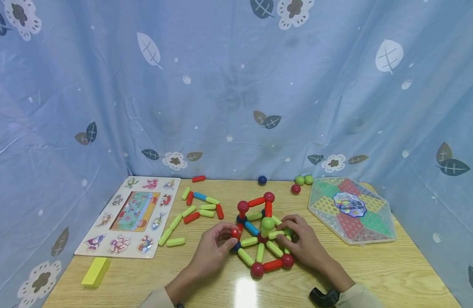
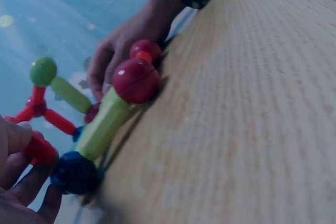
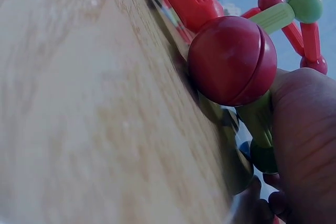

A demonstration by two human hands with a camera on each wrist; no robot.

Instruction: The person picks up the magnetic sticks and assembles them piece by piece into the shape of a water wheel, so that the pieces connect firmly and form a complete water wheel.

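My left hand [image 1: 213, 246] pinches a red magnetic rod [image 1: 235, 233] between thumb and fingers. The rod stands at a dark blue ball [image 1: 236, 247] on the left corner of a ball-and-rod structure; in the left wrist view its end meets that dark blue ball [image 2: 74, 173]. On the structure's right side, my right hand [image 1: 307, 244] holds a green ball [image 1: 288, 231] between thumb and fingers, partly hidden by them. Green, red and blue rods link the structure's balls, with a raised light green ball [image 1: 268, 223] and two red balls on top at the back.
Loose rods [image 1: 191, 217] lie left of the structure. Behind it are a dark blue ball [image 1: 262, 180], a red ball [image 1: 295, 189] and two green balls [image 1: 299, 180]. A picture puzzle board [image 1: 105, 233] and yellow block [image 1: 95, 272] lie left, a checkers box [image 1: 315, 205] right.
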